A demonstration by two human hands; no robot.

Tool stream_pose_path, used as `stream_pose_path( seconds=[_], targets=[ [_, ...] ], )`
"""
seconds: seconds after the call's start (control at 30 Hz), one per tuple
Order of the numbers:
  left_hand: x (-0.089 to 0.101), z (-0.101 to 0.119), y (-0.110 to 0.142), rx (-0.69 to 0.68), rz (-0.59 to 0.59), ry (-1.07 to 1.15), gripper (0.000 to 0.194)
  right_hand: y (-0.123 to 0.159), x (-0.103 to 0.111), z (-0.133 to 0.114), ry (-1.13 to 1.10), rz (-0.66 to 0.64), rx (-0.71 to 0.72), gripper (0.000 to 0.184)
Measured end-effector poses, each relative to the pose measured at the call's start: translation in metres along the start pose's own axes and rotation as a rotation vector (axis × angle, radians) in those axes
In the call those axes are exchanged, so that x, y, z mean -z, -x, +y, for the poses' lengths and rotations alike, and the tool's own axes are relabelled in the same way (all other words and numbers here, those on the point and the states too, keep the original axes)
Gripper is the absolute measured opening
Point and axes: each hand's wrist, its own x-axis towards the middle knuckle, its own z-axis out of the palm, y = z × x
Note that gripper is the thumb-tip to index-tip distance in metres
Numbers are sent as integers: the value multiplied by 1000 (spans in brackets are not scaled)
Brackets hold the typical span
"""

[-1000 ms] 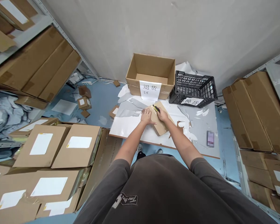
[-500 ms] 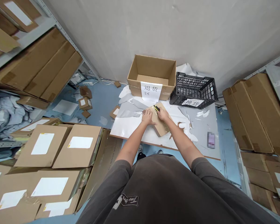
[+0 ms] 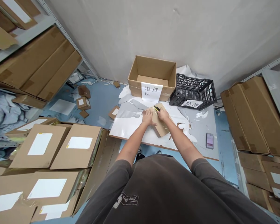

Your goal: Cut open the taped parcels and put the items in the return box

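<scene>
Pale grey wall [image 3: 112,40] rises behind a white-topped table [image 3: 126,127], and blue floor [image 3: 100,105] shows on both sides of it. On the tabletop, directly in front of the person, a small brown box [image 3: 162,127] lies at a slant, with clear tape shining on it. The left hand [image 3: 148,118] rests on the box's left side, its fingers spread and its thumb reaching across the cardboard. The right hand [image 3: 163,114] is closed around a yellow-and-black cutter [image 3: 157,108] over the far part of the box; whether the blade touches the cardboard I cannot tell. Beyond the hands, 2 containers stand side by side at the back: an open carton [image 3: 135,87] with a white paper sign [image 3: 151,92] on its front, and a black plastic crate [image 3: 177,101] bearing another label [image 3: 192,104]. Torn grey wrapping [image 3: 128,107] lies left of the hands, and white scraps [image 3: 188,132] lie to their right. Near the table's right edge is a purplish, pixelated item [image 3: 209,141]. Labelled cartons [image 3: 71,155] are stacked at the person's left.
</scene>
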Motion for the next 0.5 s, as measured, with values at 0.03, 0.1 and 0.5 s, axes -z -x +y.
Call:
stream_pose_path(
  seconds=[0.03,0.1,0.5],
  targets=[
    [-1,0,-1,1,-1,2,145,-1,1,-2,16,-4,5,44],
    [-2,0,-2,2,-1,6,146,-3,2,-6,48,-20,14,43],
    [1,3,-3,7,-4,-6,145,-24,16,-20,50,-94,77,58]
  ],
)
